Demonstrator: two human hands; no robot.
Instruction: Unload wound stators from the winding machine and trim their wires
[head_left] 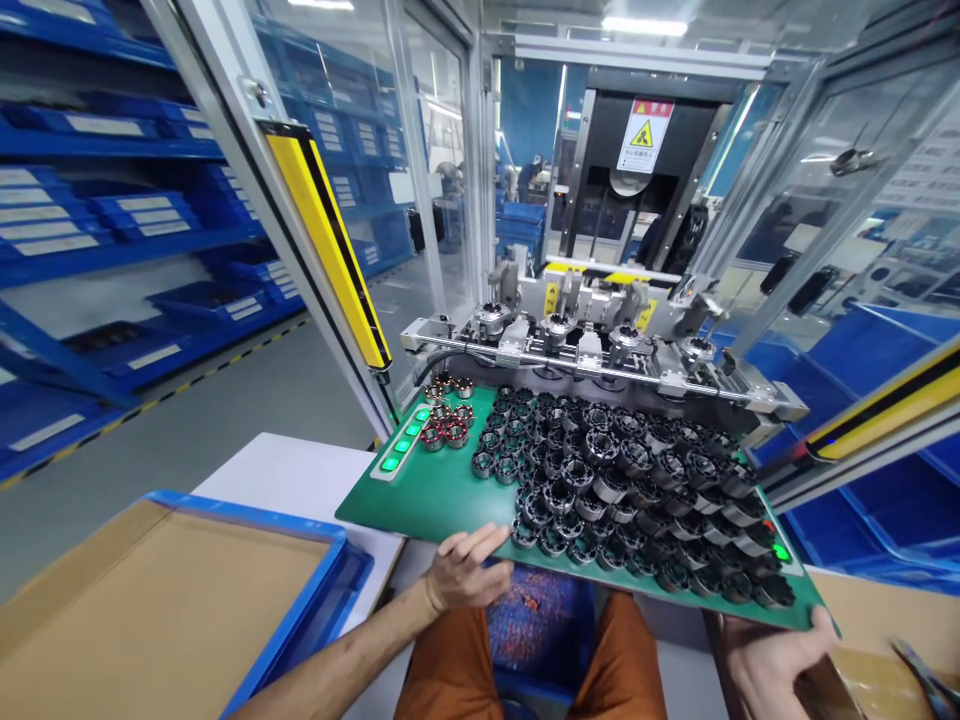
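Observation:
My left hand (469,568) is at the front edge of the green board (442,500), its fingers bent on the edge beside the nearest black ring-shaped cores. My right hand (784,650) lies at the board's front right corner, palm up, thumb on the edge and the other fingers partly hidden. Many black slotted cores (600,445) stand in stacked rows over the middle and right of the board. Several copper-wound cores (456,432) sit at its back left, next to a strip of lit green buttons (402,445).
Behind the board stands a machine fixture (555,335) with several holders, flanked by yellow-black posts (330,250). A blue-rimmed tray (247,510) lies at left, a blue bin (540,630) with wire scraps below, pliers (926,675) at right.

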